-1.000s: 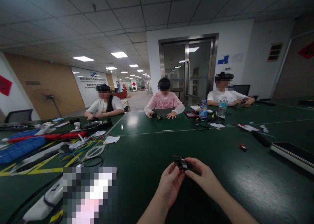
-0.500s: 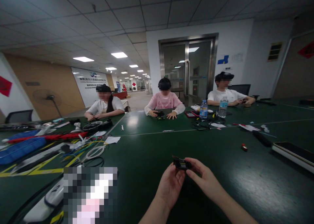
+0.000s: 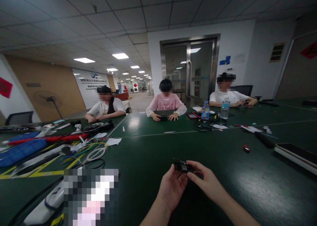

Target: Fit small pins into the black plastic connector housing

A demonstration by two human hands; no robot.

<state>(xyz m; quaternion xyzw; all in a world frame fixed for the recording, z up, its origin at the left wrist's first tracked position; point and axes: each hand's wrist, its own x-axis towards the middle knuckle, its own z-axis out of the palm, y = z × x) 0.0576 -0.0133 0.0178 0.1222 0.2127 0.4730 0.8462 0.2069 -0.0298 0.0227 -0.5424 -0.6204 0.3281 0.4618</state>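
The green office table (image 3: 138,160) underlies a black device (image 3: 183,167).

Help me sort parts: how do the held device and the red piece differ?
The device is mostly black, the red piece mainly red. The left hand and right hand hold the device; the red piece lies on the table. Both look small.

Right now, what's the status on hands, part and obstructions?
Left hand and right hand gripping black device. Device partly covered. Red item off to the right, touching neither.
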